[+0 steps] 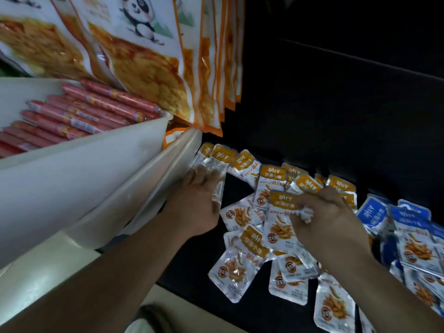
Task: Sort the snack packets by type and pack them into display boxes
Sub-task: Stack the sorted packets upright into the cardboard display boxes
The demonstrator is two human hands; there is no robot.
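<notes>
So the whole thing turns on where the orange packets sit relative to the hands. They're spread loose on the dark tabletop, right in front and slightly to the right, overlapping every which way. Their long axes point all over, though most run roughly away from the person. The blue packets are bunched at the far right edge, touching the orange lot, so the right hand is clearly the nearer one for those.

The right hand has its fingers curled round one orange packet, pinching it by its top end, over the middle of the heap. The left hand lies on a couple of orange packets just beside the white box, fingers reaching forward. It's blurry there, so I can't tell whether it's actually gripping them or only pressing down.

As for containers, that white box on the left holds red sausage sticks lying side by side, and no fish packets that I can see. A second white wall leans against it with a bit of orange wrapper peeking out of the gap. Panda bags hang above. I'd guess orange gets gathered leftward next, since the left hand is nearest that side.
</notes>
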